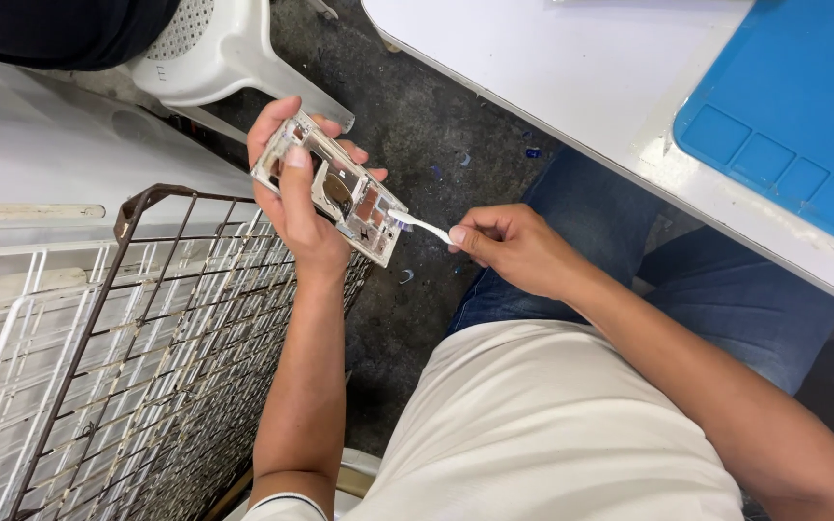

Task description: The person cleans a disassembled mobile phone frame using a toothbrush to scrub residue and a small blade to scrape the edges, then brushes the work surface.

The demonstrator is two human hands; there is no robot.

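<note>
**Brushing an opened phone frame**

Cream shirt fabric (552,425) is filling the lower centre of the frame. Above it, the right hand (514,249) is pinching a white brush (419,225) between thumb and curled fingers, its head touching the phone frame (332,188). The left hand (296,183) is gripping that frame at upper centre-left, thumb pressed across its face, above a wire rack (127,367).

White brush (417,224), silver and copper phone frame (335,188), blue mat (793,125) at the white table's (552,68) right edge, blue jeans (629,251), cream shirt (552,425), white wire rack (98,367)
</note>
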